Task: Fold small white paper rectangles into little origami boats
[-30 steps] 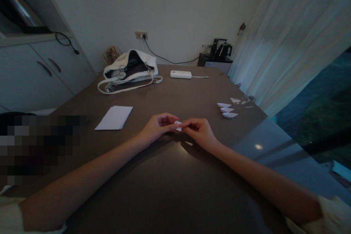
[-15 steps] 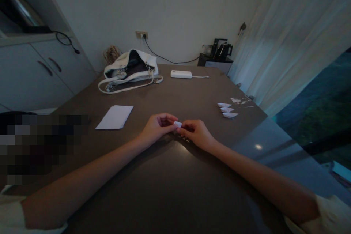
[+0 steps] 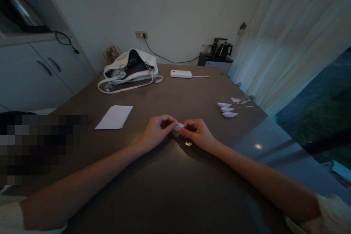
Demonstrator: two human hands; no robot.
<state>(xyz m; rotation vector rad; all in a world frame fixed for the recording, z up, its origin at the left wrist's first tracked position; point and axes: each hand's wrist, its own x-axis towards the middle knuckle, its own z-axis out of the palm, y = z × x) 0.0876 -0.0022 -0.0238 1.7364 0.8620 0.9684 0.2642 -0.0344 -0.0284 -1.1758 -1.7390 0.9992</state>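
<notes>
Between my two hands is a small folded piece of white paper (image 3: 179, 126), held just above the brown table (image 3: 170, 182). My left hand (image 3: 160, 128) pinches its left end between thumb and fingers. On the right end, my right hand (image 3: 197, 131) pinches it the same way. Fingertips cover much of the paper, so its full shape is hidden. To the right stand three small folded paper boats (image 3: 227, 109) in a close row. A stack of white paper sheets (image 3: 115, 117) lies to the left of my hands.
A white handbag (image 3: 130, 67) lies at the far left of the table. Beside it is a white power bank (image 3: 181, 74) with a short cable. Torn paper scraps (image 3: 241, 100) are scattered near the right edge. A dark coffee maker (image 3: 219, 49) stands beyond the far end.
The folded paper now shows as a narrower, longer strip between my fingertips. My left fingers have curled in more, and both hands stay in nearly the same place.
</notes>
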